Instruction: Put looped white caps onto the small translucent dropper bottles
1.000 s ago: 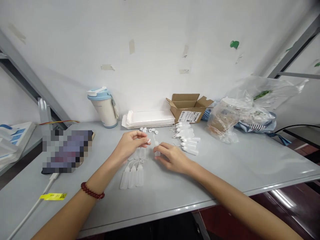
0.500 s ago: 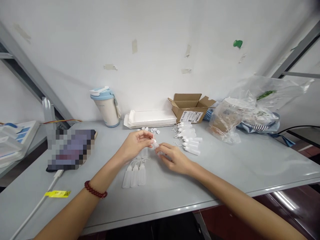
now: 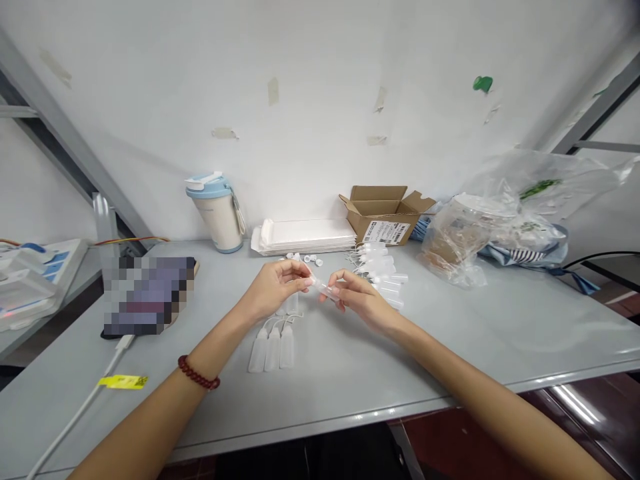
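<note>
Between my two hands is a small translucent squeeze bottle, tilted above the table. My left hand pinches its white tip end at the upper left; the fingertips partly cover the tip. Around the lower body of the bottle, my right hand has its fingers closed. Three similar bottles with thin curved white tubes, one of them the row's middle bottle, lie side by side nearer the table's front. More bottles lie just beyond them, partly hidden by my left hand. Small white caps sit behind my hands.
A pile of similar bottles lies beyond my right hand. Along the wall stand a cream tumbler, a stack of white boxes, an open cardboard box and a plastic bag. A phone with a cable lies left.
My left hand has come to the bottle's tip with its pinched fingers. My right hand has lifted the bottle, tilted it, and moved its grip toward the lower body.
</note>
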Demonstrator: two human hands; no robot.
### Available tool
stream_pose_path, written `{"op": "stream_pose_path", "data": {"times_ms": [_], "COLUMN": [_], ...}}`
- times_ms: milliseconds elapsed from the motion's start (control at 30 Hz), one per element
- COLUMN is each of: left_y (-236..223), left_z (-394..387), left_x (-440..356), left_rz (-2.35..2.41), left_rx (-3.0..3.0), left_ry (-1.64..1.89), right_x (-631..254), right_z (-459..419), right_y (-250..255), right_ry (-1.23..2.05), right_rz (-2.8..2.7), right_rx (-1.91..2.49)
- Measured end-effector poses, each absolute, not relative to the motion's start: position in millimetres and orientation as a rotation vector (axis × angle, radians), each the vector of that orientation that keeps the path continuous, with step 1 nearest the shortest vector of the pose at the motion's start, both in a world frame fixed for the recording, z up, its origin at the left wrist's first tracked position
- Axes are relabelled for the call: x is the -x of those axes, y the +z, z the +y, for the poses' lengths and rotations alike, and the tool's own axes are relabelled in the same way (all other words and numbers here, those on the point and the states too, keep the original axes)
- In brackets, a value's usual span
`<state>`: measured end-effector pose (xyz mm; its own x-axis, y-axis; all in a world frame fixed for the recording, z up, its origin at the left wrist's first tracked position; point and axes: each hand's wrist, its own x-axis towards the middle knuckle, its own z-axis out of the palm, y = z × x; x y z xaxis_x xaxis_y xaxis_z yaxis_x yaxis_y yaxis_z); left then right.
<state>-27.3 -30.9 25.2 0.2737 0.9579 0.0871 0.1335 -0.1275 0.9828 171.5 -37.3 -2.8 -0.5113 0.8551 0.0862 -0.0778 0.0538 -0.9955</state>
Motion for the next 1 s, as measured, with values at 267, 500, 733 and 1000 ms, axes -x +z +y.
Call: {"op": "stream_pose_path", "data": {"times_ms": [267, 500, 733, 1000], "left_y": [24.0, 21.7, 22.6, 22.1], "left_z": [-32.6, -32.4, -32.6, -34.5], "left_x": [27.1, 26.6, 27.6, 24.3], "left_rz": [1.028, 1.116, 1.081, 1.041], "left_rx": [-1.538, -1.458, -1.529, -1.542], "left_ry": [1.007, 1.017, 0.821, 0.931], "right_x": [-174.0, -174.8, -171.8, -172.8], "right_z": [-37.5, -37.1, -43.6, -41.1], "right_y": [1.1, -0.8, -4.2, -4.0], "right_ry": [1.905, 1.901, 1.457, 1.583], "right_rz": [-1.231, -1.297, -1.745, -1.634], "right_rx": [0.785, 0.827, 0.945, 0.938]}}
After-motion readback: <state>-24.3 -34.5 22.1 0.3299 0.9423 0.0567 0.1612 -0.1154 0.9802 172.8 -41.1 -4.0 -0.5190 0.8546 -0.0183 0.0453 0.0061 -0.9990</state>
